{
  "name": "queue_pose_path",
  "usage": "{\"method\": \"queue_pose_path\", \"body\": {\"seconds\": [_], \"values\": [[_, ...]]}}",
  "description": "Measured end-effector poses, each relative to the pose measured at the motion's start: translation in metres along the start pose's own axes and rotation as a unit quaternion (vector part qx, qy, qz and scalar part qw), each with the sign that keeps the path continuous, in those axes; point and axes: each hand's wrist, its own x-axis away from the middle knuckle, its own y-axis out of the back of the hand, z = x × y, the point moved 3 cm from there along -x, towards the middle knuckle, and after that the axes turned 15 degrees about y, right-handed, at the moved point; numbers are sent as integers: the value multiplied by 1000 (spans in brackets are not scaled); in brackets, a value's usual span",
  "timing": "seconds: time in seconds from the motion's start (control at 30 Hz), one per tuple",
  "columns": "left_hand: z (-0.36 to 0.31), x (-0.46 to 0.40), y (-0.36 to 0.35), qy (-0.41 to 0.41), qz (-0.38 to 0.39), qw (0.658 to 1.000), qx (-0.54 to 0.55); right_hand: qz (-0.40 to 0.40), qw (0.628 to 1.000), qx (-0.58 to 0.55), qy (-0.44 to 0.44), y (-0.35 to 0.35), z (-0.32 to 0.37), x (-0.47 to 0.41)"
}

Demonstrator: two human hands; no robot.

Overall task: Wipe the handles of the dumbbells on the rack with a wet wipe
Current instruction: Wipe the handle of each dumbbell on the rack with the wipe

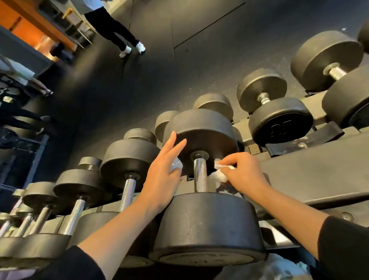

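Head view: far left, a row of smaller dumbbells point(124, 166) lies on the rack point(314, 169), chrome handles showing. Left hand point(162, 172) is spread wide, fingers straight, just left of the big dumbbell point(207, 222). Its knurled handle point(200, 175) stands bare in the middle. Right hand point(243, 172) pinches a crumpled white wet wipe point(218, 174) just right of that handle. Further right, heavier dumbbells sit on the rack's far side.

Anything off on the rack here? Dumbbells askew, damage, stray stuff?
One gap: an empty black cradle sits between the dumbbell being wiped and the 25 dumbbell. Otherwise the dumbbells sit in line on the rack; no visible damage or spills.
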Motion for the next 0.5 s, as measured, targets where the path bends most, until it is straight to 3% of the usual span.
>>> {"method": "queue_pose_path", "body": {"seconds": [0.07, 0.13, 0.5], "values": [[1, 0, 0, 3, 2, 1000, 3, -41, 998, -33, -19, -6, -3, 1], [1, -1, 0, 4, 3, 1000, 3, -34, 996, -84, -26, -12, -1, -1], [4, -4, -1, 2, 4, 1000, -3, 180, 979, -91, 27, -4, 12, 1]]}}
